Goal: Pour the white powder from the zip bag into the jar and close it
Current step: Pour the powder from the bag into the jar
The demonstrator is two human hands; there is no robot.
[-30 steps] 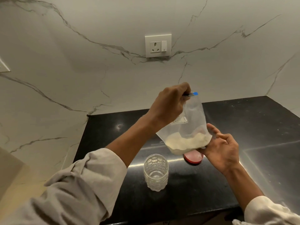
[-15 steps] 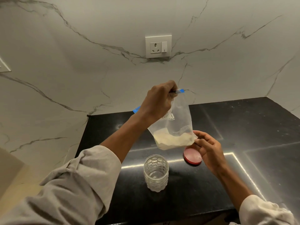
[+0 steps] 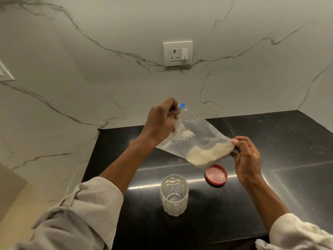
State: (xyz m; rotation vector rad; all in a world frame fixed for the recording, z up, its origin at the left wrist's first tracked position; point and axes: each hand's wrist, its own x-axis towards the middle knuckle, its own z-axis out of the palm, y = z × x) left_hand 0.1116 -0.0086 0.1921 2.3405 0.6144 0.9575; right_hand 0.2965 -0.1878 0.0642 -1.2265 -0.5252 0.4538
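A clear zip bag (image 3: 196,139) with a blue zip strip hangs tilted in the air above the counter. White powder (image 3: 207,155) lies in its lower right corner. My left hand (image 3: 160,121) grips the bag's top edge by the zip. My right hand (image 3: 246,156) pinches the bottom right corner. Below the bag an open, textured glass jar (image 3: 174,193) stands upright with nothing visible inside. Its red lid (image 3: 215,175) lies flat on the counter to the jar's right, partly under the bag.
The black stone counter (image 3: 288,159) ends at a front edge near my sleeves and at a marble wall behind and on both sides. A white wall socket (image 3: 177,53) sits above the counter.
My right hand has taken hold of the bag's bottom corner and pulled it rightward and up, so the bag went from hanging straight to slanted. The powder slid toward the right corner.
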